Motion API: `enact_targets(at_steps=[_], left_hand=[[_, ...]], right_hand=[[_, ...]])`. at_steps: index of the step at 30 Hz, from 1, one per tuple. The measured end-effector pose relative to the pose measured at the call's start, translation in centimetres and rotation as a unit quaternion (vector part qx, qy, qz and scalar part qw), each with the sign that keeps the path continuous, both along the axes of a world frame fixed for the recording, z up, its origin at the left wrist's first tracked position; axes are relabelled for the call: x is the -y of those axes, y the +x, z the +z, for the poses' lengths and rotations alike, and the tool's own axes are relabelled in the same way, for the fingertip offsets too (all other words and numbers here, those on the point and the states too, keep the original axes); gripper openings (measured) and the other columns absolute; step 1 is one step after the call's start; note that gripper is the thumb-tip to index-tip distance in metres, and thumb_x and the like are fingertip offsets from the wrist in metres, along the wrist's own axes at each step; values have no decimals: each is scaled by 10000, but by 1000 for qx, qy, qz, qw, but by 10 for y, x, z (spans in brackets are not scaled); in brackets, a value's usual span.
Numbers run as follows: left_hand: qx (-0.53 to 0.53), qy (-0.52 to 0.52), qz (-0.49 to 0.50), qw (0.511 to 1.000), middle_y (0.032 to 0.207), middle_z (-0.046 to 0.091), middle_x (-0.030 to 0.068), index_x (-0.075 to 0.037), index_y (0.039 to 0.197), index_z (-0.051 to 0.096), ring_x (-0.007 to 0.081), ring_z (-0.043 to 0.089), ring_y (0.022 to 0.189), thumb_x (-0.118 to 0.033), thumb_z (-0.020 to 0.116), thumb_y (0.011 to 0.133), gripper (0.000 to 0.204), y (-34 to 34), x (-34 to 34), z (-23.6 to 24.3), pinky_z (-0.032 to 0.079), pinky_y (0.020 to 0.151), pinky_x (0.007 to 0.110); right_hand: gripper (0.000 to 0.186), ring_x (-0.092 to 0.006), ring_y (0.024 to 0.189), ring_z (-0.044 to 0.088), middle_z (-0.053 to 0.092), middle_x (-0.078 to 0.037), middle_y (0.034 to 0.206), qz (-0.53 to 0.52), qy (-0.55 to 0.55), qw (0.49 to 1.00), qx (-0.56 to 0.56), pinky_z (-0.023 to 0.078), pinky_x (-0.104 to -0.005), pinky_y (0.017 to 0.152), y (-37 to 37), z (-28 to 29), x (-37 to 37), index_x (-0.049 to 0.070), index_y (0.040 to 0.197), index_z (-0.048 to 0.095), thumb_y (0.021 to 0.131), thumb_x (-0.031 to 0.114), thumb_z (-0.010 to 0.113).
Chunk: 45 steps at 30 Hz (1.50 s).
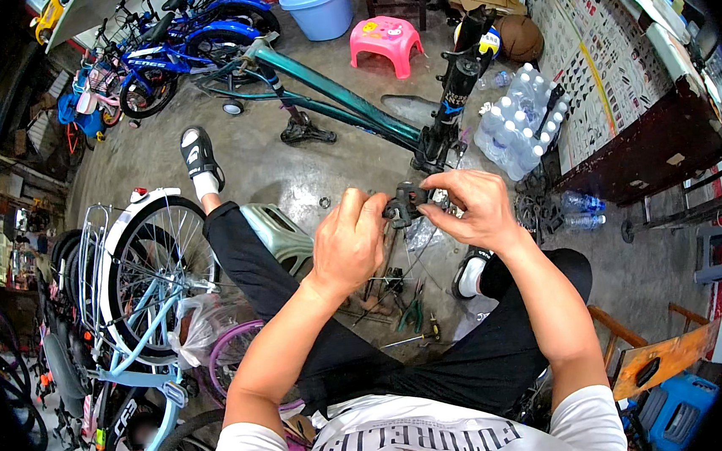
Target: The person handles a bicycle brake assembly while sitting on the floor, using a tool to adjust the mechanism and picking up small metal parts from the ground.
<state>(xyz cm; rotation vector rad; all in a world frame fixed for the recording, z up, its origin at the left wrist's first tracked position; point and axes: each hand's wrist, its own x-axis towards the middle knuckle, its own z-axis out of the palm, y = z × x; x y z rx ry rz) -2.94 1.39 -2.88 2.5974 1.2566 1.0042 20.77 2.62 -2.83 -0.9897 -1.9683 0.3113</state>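
Fisheye field, moderately bright at the centre, falling to black at the corners; straight edges bow toward the rim. Diffuse light leaves a soft sheen on the grey floor (148, 157). The left hand (349, 239) and right hand (477, 208) appear evenly lit and reasonably sharp. The black trousers (346, 354) lose detail; the left margin is dim, broken by glare.

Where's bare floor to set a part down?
Left: floor between the blue bikes and the white fender. Right: between the loose bottles and the orange wooden chair. Crowded: below the held black part, with pliers and screwdriver; lower left, packed with bikes.
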Motion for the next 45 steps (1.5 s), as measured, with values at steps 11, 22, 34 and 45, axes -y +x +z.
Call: enact_targets(at_steps=[11, 22, 34, 45], left_hand=[[58, -92, -5, 994, 936, 561, 165, -17, 1115, 614, 395, 622, 796, 54, 659, 826, 301, 10, 1, 5, 510, 674, 460], [138, -155, -2, 978, 878, 540, 138, 6, 1077, 635, 303, 565, 709, 67, 646, 846, 240, 14, 0, 3, 461, 643, 381], [54, -162, -13, 985, 891, 573, 172, 11, 1036, 639, 393, 607, 790, -14, 704, 859, 190, 17, 0, 12, 489, 694, 446], [38, -294, -20, 955, 894, 631, 177, 38, 1022, 667, 362, 632, 828, -136, 703, 914, 208, 6, -15, 3, 489, 747, 423]], right_hand=[[198, -274, 682, 682, 700, -77, 798, -6, -32, 999, 19, 536, -367, 601, -1, -1, 0, 97, 932, 712, 776, 146, 824], [113, -52, 547, 387, 467, 39, 597, -94, -164, 959, -212, 317, -267, 512, 13, -10, -1, 48, 941, 698, 891, 126, 762], [185, -303, 754, 697, 732, -80, 900, 32, -99, 992, 75, 547, -402, 625, 15, 2, 0, 106, 944, 729, 806, 201, 807], [146, -276, 686, 697, 709, -118, 785, 47, -203, 978, 13, 534, -371, 610, 19, -5, -5, 55, 939, 745, 859, 177, 746]])
